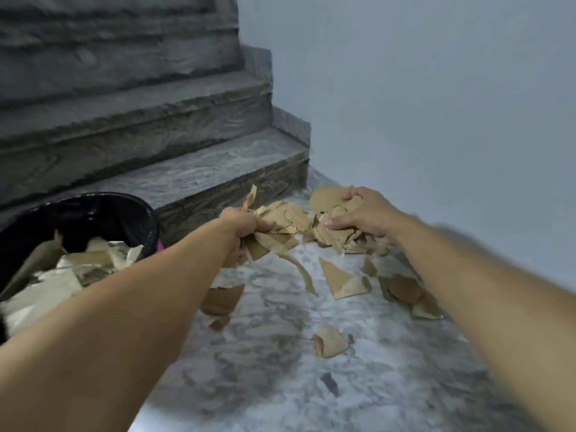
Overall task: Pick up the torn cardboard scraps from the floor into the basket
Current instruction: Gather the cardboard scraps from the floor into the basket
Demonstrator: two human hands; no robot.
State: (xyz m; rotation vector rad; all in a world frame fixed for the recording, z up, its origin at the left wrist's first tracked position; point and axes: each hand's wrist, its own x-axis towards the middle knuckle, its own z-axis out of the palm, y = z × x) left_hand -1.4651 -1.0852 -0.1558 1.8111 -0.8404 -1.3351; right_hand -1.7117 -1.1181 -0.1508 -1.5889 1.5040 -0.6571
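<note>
Two bare forearms fill the near part of the view, reaching away over a grey marbled floor [280,385]. Between them, loose scraps lie apart on the floor: a curled one [329,341] nearest, a folded triangle [343,282] farther on, a darker piece [222,299] just beside the left forearm, and a few more [408,293] partly under the right forearm.

Farther off, at the foot of the stairs [149,145], sits the main pile [290,218] of torn cardboard. The left hand [240,226] is at the pile's left edge, fingers curled tight round a bunch of scraps; pieces stick up above the fist and hang below it. The right hand [361,213] lies on the pile's right side, fingers bent and spread over the cardboard, thumb pressed against the near edge, gripping the scraps under the palm. The pile lies between and under both hands.

The basket [124,213], lined with a black bag, stands at the left, near the bottom step and beside the left forearm. It already holds pale and brown cardboard pieces [62,272]. A pale blue wall [436,88] runs along the right.
</note>
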